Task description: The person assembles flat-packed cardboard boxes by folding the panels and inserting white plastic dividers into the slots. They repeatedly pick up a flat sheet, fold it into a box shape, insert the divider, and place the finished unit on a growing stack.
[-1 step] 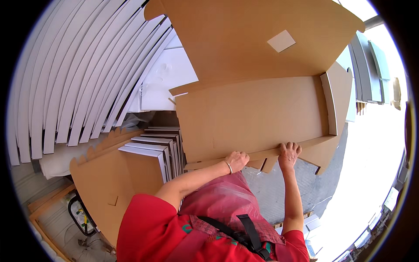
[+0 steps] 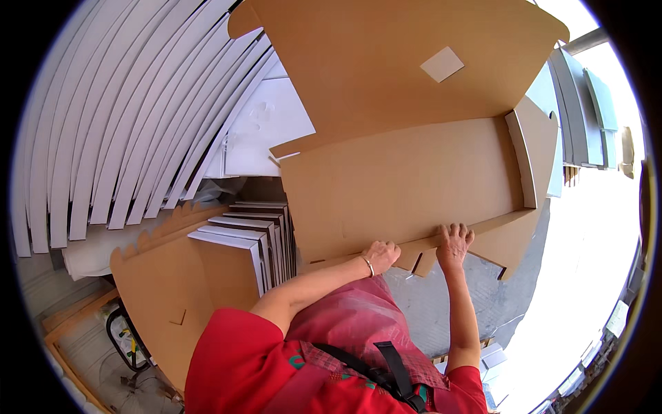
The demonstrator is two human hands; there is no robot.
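Note:
A large brown cardboard box blank lies partly folded before me. Its wide lid panel stands up at the far side, with a pale diamond patch on it. At its right end a short wall is folded up. My left hand, with a bracelet at the wrist, is closed on the near flap, fingers curled over its fold. Further right, my right hand holds the same flap, fingertips over the edge and thumb side hidden. Slotted tabs hang from the near side.
A long row of white folded boxes stands at the left. Below it are an opened brown cardboard piece and several white-edged boxes standing together. Grey-green panels lean at the far right. Grey floor shows beneath the blank.
My left hand has slid slightly right along the near flap, and the flap's left part sits lower. My right hand's fingers have shifted a little. The lid panel has moved slightly.

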